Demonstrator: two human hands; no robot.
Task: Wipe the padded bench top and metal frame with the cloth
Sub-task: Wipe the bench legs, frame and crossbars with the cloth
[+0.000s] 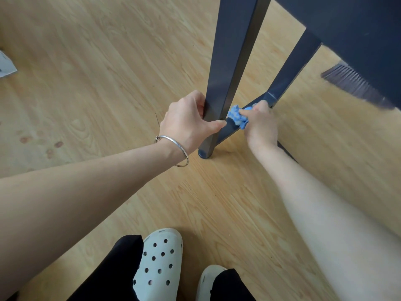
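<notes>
R grip is clenched on the blue cloth. Cloth is bunched up & pressed on the low bar, just right of the front leg. L grip wraps that leg, thumb tip near the cloth. Dark tabletop is up top right. Broom pokes out under it. White clogs on the wood floor, bangle on L wrist.

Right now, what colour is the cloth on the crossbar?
Light blue, mottled; the cloth shows best in the head view, gripped by the right hand.
</notes>
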